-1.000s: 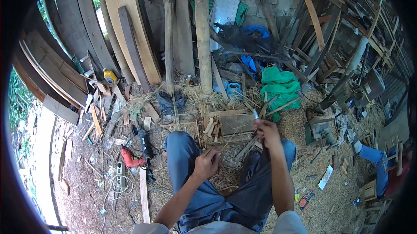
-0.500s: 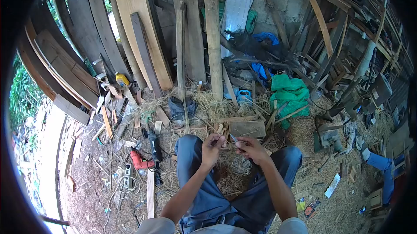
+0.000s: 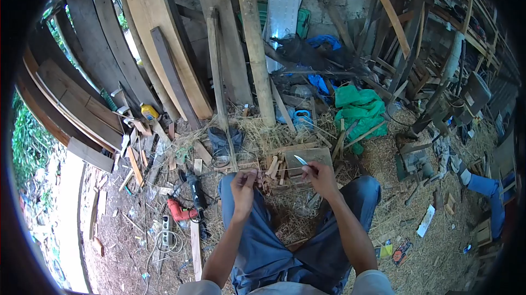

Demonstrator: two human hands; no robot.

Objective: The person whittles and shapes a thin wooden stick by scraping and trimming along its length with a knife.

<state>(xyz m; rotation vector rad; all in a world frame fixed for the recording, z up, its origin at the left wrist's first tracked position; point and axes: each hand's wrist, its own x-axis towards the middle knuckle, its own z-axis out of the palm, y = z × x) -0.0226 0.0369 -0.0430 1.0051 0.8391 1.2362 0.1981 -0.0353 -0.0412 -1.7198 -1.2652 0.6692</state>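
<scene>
My right hand point(image 3: 320, 177) is closed around a knife point(image 3: 300, 160), its pale blade pointing up and to the left. In my left hand point(image 3: 244, 186), fingers pinched, is a thin pale strip point(image 3: 278, 169) that reaches across towards my right fingers. Whether the right fingers also grip its other end is too small to tell. Just beyond the strip stands a wooden block point(image 3: 323, 156), with small wooden pieces point(image 3: 273, 167) beside it. Both hands hang above the space between my bent knees.
A red power drill point(image 3: 181, 211), an angle grinder point(image 3: 194, 188) and a power strip point(image 3: 167, 231) lie on the left. Tall planks point(image 3: 164, 37) lean behind. A green plastic sheet point(image 3: 361, 111) and a vise point(image 3: 415, 162) are to the right. Shavings cover the ground.
My hands have moved apart, the left one leftward, and the thin strip now shows stretched between them. The knife blade stands out more clearly. The whole view has turned slightly.
</scene>
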